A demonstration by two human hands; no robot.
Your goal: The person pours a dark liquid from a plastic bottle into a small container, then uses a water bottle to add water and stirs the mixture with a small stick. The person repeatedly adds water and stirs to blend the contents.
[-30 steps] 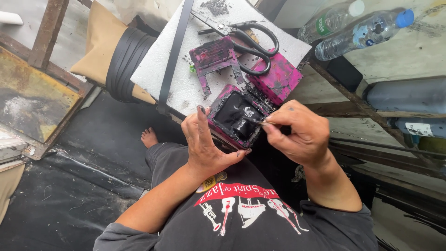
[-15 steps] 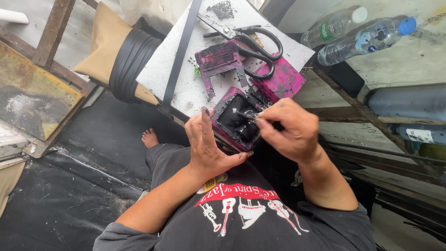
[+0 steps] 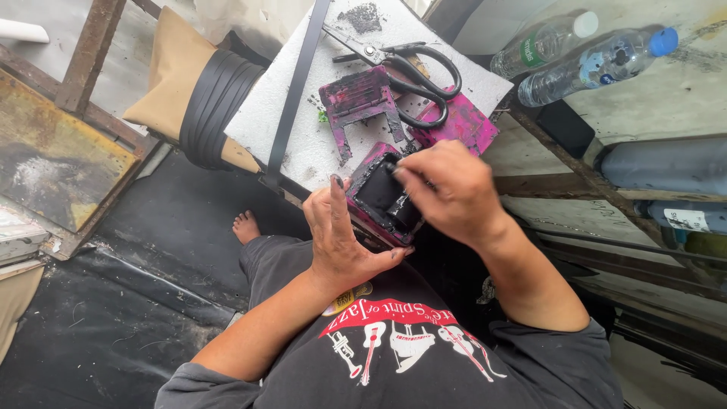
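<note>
A: Head view. What's your left hand (image 3: 344, 242) doing?

B: Your left hand cups the near side of the cartridge (image 3: 382, 198), palm against it, fingers spread upright. It braces the part more than it clamps it.

A: Right hand (image 3: 447, 193)?

B: Your right hand sits over the cartridge's top right, fingers curled and pinched on something small and thin at the black opening. Can't tell what it is; your fingers hide it.

A: Where's the cartridge?

B: At the near edge of the white board (image 3: 303, 129), just above your lap. Pink-stained shell, black inside, open side facing up.

A: What else is on the board?

B: A pink bracket (image 3: 362, 102) lies just beyond the cartridge. Scissors (image 3: 413, 64) rest beside it, handles over a pink block (image 3: 462, 125). A black strap (image 3: 291, 98) runs down the board's left part. A dark crumb pile (image 3: 363, 17) sits at the far edge.

A: Off the board?

B: Two clear bottles (image 3: 583, 53) lie on the ledge to your right, one white cap, one blue. A tan cushion (image 3: 170, 72) wrapped in black bands (image 3: 216, 106) is to the left. Your bare foot (image 3: 246, 226) rests on the dark floor.
</note>
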